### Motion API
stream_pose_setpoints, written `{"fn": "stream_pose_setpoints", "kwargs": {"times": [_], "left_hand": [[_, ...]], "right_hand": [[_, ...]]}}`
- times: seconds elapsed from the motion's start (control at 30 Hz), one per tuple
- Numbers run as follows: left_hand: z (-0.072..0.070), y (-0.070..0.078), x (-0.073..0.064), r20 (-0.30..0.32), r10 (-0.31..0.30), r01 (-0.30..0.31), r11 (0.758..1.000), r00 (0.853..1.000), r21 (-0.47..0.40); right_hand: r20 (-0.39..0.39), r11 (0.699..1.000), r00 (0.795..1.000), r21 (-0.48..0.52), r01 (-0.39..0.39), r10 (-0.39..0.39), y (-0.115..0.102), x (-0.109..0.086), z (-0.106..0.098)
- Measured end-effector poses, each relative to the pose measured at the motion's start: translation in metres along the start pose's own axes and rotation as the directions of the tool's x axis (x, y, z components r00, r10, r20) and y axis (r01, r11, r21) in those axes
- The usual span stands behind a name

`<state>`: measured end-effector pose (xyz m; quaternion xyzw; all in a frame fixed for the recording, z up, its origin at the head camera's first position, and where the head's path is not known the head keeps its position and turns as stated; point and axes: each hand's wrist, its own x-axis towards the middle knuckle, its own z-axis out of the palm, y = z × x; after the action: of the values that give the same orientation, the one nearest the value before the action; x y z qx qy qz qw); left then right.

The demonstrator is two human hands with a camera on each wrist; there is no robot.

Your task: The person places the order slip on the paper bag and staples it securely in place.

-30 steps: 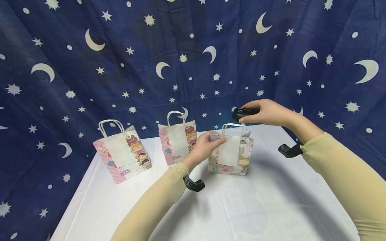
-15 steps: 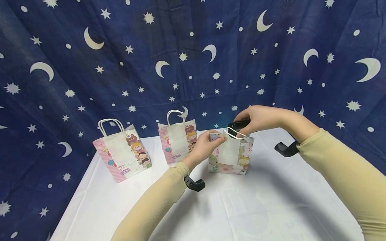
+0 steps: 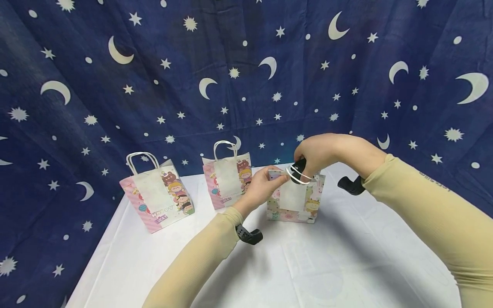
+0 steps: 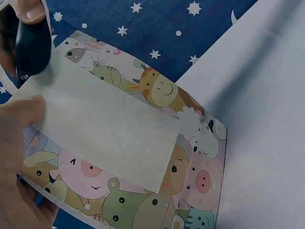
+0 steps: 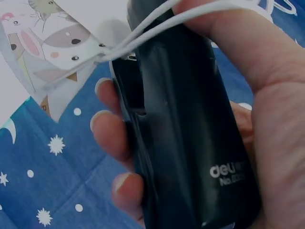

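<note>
A small paper gift bag with cartoon animals and a blank white panel stands upright at the right of the table. My left hand pinches its upper left edge, thumb on the front panel and other fingers behind. Above the bag's top edge, my right hand grips a black stapler marked "deli", its front end tilted down. The white twisted handle of the bag crosses over the stapler and my right thumb. Whether the stapler touches the bag's rim cannot be told.
Two pink and white paper bags with handles stand to the left, one at the middle back and a larger one farther left. A white cloth covers the table. Behind hangs a dark blue curtain with moons and stars.
My right hand has come down and left with the stapler, from above the bag to its top edge. The handle now lies bent forward over the stapler. My left hand stays put.
</note>
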<state>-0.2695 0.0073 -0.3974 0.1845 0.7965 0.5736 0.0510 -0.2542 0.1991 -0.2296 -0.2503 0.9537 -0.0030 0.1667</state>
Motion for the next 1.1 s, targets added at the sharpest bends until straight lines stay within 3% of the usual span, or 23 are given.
{"fn": "stream_pose_setpoints", "kwargs": {"times": [0.33, 0.67, 1.1], "left_hand": [[0.001, -0.001, 0.0, 0.021, 0.035, -0.035, 0.999, 0.999, -0.01], [-0.002, 0.0, -0.001, 0.033, 0.036, -0.035, 0.999, 0.999, -0.024], [-0.001, -0.001, 0.002, 0.034, 0.039, -0.039, 0.999, 0.999, -0.018]], "right_hand": [[-0.021, 0.997, 1.0, -0.083, 0.001, -0.003, -0.001, 0.007, 0.011], [-0.053, 0.979, 0.996, -0.197, 0.057, -0.069, -0.002, 0.013, 0.021], [-0.082, 0.972, 0.993, -0.226, 0.062, -0.083, 0.003, 0.014, 0.026]]}}
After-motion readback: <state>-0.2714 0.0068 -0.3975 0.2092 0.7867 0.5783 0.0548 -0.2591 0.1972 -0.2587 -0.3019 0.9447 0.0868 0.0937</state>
